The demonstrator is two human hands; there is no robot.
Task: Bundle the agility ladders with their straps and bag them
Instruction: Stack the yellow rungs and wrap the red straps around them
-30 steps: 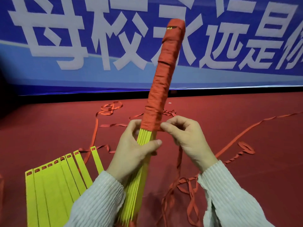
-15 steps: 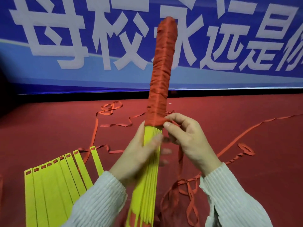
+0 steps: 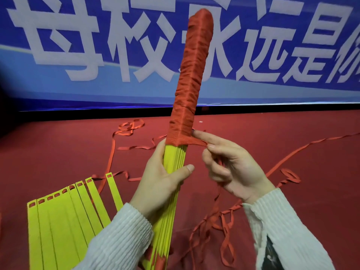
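Since half a second ago your right hand has swung out from the bundle, drawing the red woven strap sideways off its lowest turn. That hand pinches the strap between index finger and thumb, the other fingers curled. Your left hand grips the stack of flat yellow plastic ladder rungs just below the wrapping, thumb laid across the front, holding it tilted up. The upper part of the stack is bound in tight red strap windings, rising in front of a blue banner with white characters. A second fan of loose yellow rungs lies on the red carpeted floor at lower left, beside tangled red strap.
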